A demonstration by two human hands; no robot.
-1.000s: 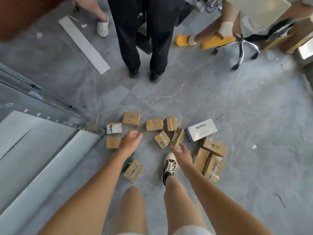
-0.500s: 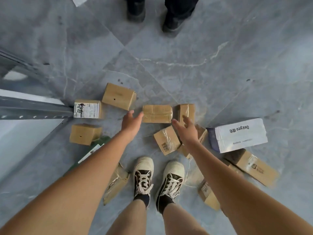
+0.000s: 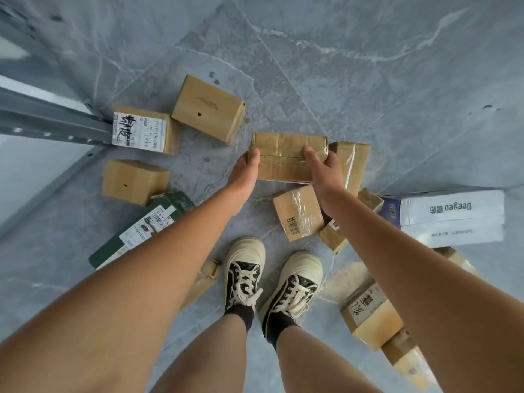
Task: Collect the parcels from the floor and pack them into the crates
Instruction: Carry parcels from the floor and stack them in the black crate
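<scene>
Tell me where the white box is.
The white box lies on the floor at the head view's right edge, right of the small taped parcel.

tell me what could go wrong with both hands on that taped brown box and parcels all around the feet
1. The left hand and right hand hold only the ends of the taped brown cardboard box; the glossy tape could let it slip.
2. The clear-wrapped brown parcel lies just ahead of the cream and black sneakers, and the green flat package lies beside them, so a step could trip.
</scene>
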